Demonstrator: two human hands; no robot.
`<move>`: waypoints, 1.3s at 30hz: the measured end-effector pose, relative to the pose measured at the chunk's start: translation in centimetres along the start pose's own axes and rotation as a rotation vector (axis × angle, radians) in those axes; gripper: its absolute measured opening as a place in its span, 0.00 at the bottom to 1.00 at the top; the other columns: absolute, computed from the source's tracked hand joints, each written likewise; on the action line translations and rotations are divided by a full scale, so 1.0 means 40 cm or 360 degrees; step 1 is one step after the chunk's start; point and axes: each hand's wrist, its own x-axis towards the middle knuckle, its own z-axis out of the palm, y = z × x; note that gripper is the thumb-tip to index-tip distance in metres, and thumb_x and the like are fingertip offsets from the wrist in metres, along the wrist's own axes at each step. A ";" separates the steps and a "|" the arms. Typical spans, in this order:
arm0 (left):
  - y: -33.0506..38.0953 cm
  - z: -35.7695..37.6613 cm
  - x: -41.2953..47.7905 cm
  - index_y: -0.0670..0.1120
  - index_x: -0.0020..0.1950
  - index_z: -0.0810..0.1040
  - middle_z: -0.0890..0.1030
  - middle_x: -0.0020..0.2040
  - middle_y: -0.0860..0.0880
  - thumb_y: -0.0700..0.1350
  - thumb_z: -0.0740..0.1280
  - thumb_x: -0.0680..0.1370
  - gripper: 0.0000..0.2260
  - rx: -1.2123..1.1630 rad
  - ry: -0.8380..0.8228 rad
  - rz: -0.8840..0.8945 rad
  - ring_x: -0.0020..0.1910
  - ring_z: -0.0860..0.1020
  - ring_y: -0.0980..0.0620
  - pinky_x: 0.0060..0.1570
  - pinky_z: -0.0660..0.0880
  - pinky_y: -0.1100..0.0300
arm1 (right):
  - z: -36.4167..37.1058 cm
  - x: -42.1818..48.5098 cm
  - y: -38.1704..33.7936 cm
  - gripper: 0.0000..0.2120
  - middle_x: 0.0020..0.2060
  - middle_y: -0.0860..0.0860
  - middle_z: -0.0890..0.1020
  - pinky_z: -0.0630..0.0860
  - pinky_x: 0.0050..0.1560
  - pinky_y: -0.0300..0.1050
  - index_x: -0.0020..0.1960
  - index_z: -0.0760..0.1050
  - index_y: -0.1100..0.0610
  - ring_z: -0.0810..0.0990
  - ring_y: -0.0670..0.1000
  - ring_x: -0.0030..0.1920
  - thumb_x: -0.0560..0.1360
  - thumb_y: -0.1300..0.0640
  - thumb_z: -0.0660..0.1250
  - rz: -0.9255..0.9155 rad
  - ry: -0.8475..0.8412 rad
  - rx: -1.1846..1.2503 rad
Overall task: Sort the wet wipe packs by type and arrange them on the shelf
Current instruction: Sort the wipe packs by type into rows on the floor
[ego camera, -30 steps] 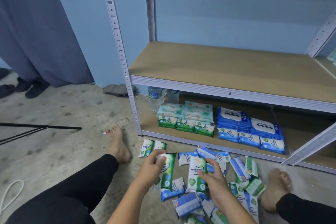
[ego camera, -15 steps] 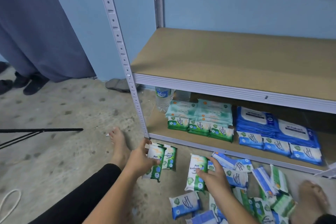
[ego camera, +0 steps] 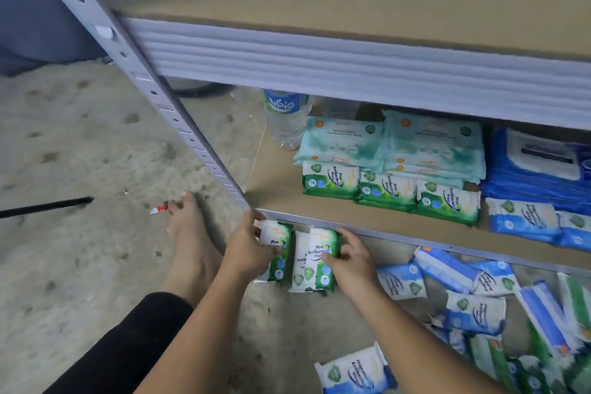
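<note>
My left hand point(ego camera: 248, 245) grips a green pine wipe pack point(ego camera: 279, 249) on the floor just in front of the bottom shelf's front rail point(ego camera: 399, 235). My right hand point(ego camera: 351, 257) holds a second green pine pack point(ego camera: 323, 253) beside it, lying over a third pack point(ego camera: 300, 262). On the bottom shelf sit a row of three green pine packs point(ego camera: 391, 193), teal packs point(ego camera: 390, 142) behind them, and blue packs point(ego camera: 537, 192) to the right. Several loose blue and green packs point(ego camera: 473, 307) lie scattered on the floor at the right.
A water bottle point(ego camera: 286, 115) stands at the shelf's back left. The grey shelf post point(ego camera: 160, 99) slants down to the corner by my left hand. My bare foot point(ego camera: 188, 233) rests left of the packs. A black rod point(ego camera: 44, 206) lies on the concrete floor.
The camera has dropped closer to the shelf. My right hand carried its green pack left, next to the packs at the shelf corner; my left hand stays on its pack there.
</note>
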 end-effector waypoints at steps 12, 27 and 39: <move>-0.088 0.047 0.049 0.54 0.58 0.74 0.80 0.42 0.59 0.40 0.79 0.66 0.25 0.0116 0.0118 0.0017 0.42 0.81 0.55 0.41 0.76 0.62 | 0.093 0.047 0.065 0.28 0.42 0.45 0.79 0.82 0.50 0.50 0.67 0.77 0.41 0.80 0.48 0.40 0.71 0.60 0.75 -0.0114 0.0094 -0.0166; -0.081 0.067 0.035 0.54 0.66 0.72 0.78 0.47 0.57 0.37 0.75 0.69 0.28 0.0075 0.0127 0.0035 0.48 0.79 0.50 0.47 0.77 0.56 | 0.087 0.004 0.034 0.28 0.42 0.43 0.74 0.72 0.41 0.38 0.74 0.70 0.46 0.76 0.46 0.42 0.77 0.61 0.69 -0.0077 0.0102 -0.0308; -0.086 0.072 0.029 0.55 0.67 0.72 0.80 0.50 0.54 0.36 0.76 0.70 0.29 0.0014 0.0157 -0.0052 0.47 0.80 0.51 0.47 0.77 0.56 | 0.107 -0.007 0.010 0.29 0.59 0.47 0.80 0.72 0.51 0.40 0.75 0.69 0.46 0.80 0.50 0.56 0.76 0.60 0.70 0.0075 0.0303 -0.0181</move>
